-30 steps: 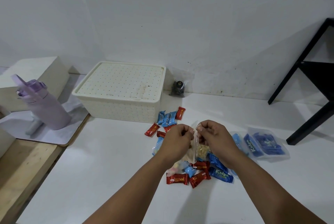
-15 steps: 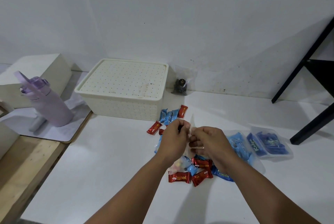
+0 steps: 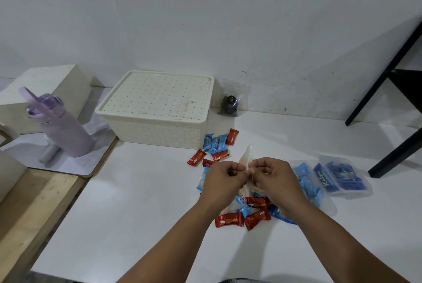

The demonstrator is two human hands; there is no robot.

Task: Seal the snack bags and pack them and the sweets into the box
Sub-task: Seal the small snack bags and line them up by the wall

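Both hands meet over a white table (image 3: 141, 202) set against a bare white wall (image 3: 205, 20). The left hand (image 3: 222, 180) and right hand (image 3: 272, 176) pinch the top edge of a clear snack bag (image 3: 246, 159) with curled fingers, above scattered sweets (image 3: 230, 219). The closed cream box (image 3: 157, 109) sits far left; a wooden bench (image 3: 29, 202) lies left.

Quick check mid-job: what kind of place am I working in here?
Probably a makeshift home or office work corner, not a shop: a plain white table against a scuffed bare wall, a personal purple water bottle on a side surface, and a lidded storage box.
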